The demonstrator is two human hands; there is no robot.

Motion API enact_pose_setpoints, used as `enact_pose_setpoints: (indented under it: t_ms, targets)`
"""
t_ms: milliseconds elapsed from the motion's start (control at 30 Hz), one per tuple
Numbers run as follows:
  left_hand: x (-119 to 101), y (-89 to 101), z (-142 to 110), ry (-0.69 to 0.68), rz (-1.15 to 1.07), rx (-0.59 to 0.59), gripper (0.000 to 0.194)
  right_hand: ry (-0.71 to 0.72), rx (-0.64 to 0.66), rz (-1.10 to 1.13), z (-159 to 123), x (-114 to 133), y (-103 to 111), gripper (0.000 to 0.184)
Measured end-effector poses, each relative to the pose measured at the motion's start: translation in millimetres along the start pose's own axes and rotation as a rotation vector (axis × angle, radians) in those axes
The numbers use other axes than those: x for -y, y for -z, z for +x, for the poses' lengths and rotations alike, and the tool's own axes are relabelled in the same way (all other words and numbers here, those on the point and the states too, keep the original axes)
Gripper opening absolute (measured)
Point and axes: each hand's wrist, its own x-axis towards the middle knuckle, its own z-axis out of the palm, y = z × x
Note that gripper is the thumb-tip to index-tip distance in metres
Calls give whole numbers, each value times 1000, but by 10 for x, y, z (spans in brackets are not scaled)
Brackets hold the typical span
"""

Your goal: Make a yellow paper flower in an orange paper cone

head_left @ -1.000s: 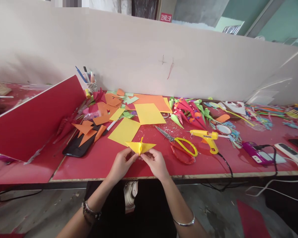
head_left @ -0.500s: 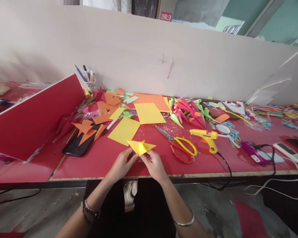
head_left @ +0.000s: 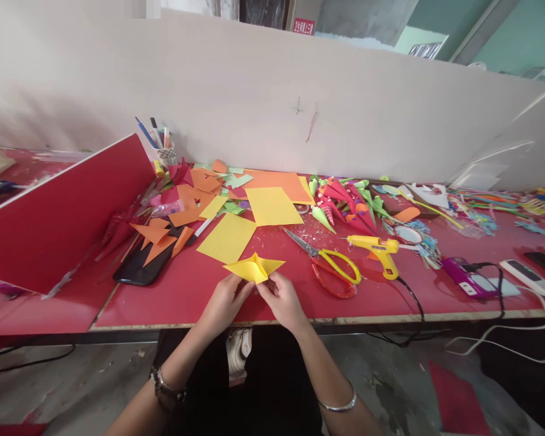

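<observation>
Both my hands pinch a folded yellow paper piece [head_left: 253, 268] just above the near part of the red table [head_left: 186, 290]. My left hand [head_left: 224, 301] grips its lower left side with closed fingers. My right hand [head_left: 284, 298] grips the lower right side, thumb and fingers pressed together. The piece has pointed wings spreading left and right. Two flat yellow squares lie behind it, one [head_left: 227, 238] close and another [head_left: 273, 207] farther back.
Yellow-handled scissors [head_left: 330, 264] and a yellow glue gun [head_left: 376, 249] lie to the right, with its cord over the edge. Orange and green scraps [head_left: 195, 194], paper cones [head_left: 345, 203], a pen cup [head_left: 166, 154], a black phone [head_left: 140, 269] and a red board [head_left: 59, 218] crowd the table.
The upright tip on the yellow piece has been pressed down and the piece now sits flatter between my hands. My hands stayed in nearly the same place.
</observation>
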Motion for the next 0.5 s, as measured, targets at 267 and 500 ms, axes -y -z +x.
enact_pose_setpoints:
  t_ms: [267, 500]
  targets:
    - [3, 21, 5, -18, -131, 59, 21, 53, 28, -76, -16, 56, 6, 18]
    - [42, 16, -11, 25, -269, 51, 20, -50, 6, 153, 14, 65, 20, 23]
